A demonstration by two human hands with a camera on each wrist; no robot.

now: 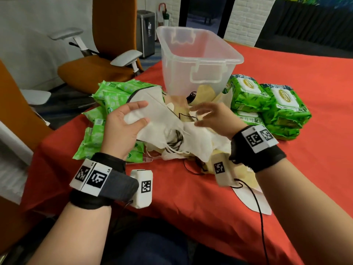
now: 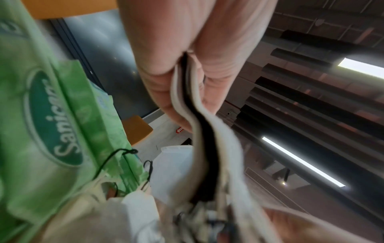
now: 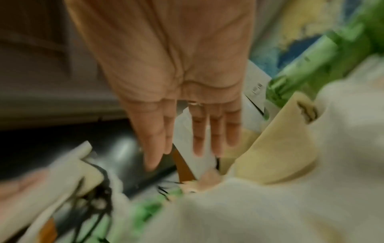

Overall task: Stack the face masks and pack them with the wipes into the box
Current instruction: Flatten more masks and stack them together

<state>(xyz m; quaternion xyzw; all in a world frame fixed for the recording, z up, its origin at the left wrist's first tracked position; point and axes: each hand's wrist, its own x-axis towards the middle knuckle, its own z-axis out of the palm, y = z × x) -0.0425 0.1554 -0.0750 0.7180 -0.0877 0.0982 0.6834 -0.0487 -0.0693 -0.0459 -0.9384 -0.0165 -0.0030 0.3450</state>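
My left hand point(image 1: 131, 115) pinches a small stack of white face masks point(image 1: 160, 119) between thumb and fingers above the pile. The left wrist view shows the stacked masks point(image 2: 199, 131) edge-on, a dark layer between pale ones. My right hand point(image 1: 206, 115) hovers with straight, spread fingers point(image 3: 197, 134) over the loose masks point(image 1: 193, 144), white and beige with black ear loops. Behind stands the clear plastic box point(image 1: 196, 60), open. Light green wipe packs point(image 1: 99, 119) lie on the left, and darker green wipe packs point(image 1: 267, 106) are stacked on the right.
The table has a red cloth point(image 1: 286, 188). An orange office chair point(image 1: 107, 54) stands beyond the left table edge, and a grey bin point(image 1: 146, 33) is farther back. More beige masks point(image 1: 246, 190) trail toward the front edge under my right wrist.
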